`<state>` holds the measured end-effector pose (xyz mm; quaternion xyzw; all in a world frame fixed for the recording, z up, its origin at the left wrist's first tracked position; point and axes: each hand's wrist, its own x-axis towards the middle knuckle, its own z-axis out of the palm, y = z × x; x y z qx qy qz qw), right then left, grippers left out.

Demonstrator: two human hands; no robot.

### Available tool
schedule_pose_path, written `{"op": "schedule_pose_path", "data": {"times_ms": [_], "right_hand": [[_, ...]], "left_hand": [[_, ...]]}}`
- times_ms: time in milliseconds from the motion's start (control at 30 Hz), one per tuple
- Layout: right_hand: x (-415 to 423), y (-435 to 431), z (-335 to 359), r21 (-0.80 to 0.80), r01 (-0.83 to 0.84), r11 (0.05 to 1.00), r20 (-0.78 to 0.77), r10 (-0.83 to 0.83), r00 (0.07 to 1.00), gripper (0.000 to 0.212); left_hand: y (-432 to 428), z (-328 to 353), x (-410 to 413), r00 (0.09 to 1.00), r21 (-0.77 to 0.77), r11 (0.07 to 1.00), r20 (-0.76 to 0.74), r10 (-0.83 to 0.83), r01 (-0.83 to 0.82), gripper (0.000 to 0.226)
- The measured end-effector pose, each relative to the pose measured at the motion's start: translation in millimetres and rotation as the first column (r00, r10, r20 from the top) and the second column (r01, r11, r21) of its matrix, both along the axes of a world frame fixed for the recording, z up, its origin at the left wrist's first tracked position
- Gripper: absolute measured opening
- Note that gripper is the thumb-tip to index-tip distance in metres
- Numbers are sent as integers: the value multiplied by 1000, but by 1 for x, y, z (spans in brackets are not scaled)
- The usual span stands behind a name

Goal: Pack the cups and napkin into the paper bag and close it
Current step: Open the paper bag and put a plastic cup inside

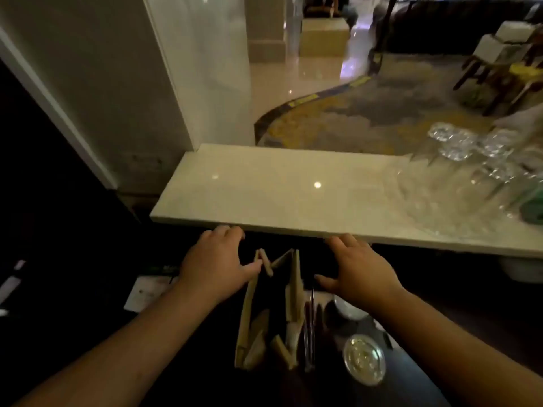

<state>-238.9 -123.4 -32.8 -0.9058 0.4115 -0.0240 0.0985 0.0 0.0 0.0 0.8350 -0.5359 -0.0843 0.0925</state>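
A brown paper bag (266, 312) stands on a dark lower counter below me, seen from above with its top open and its side folds showing. My left hand (219, 259) hovers at the bag's left rim, fingers spread, thumb touching the rim's edge. My right hand (357, 268) is to the right of the bag's mouth, fingers apart, holding nothing. A clear lidded cup (364, 358) stands right of the bag, under my right forearm. A white round object (348, 309), maybe another cup, lies just beyond it. I cannot make out a napkin.
A pale marble ledge (279, 195) runs above the hands. Several upturned clear glasses (464, 174) crowd its right end. A white card (147, 292) lies left on the dark counter. Carpet, chairs (499, 63) and a pillar (199, 63) lie beyond.
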Motion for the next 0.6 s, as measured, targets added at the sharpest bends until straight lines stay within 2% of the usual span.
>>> {"op": "schedule_pose_path", "data": {"times_ms": [133,200,333,433,600], "right_hand": [[-18,12,-71,105,77,992,-217,-52,975,84],[-30,9,-95,147,149,978,-286,-102,953,92],[-48,-7,-128,227,236,945,-300,-162,940,97],[-50,-12,-140,231,255,939,-286,-186,940,101],[-41,-19,-122,313,262,913,-346,-147,926,105]], "left_hand": [[28,-51,-7,981,171,981,-151,121,-95,56],[39,-70,-14,966,174,978,-211,149,-113,44],[52,-84,-24,909,130,972,-347,229,-195,39],[52,-85,-28,876,112,966,-408,259,-234,35],[43,-86,-27,824,154,950,-472,314,-273,30]]}}
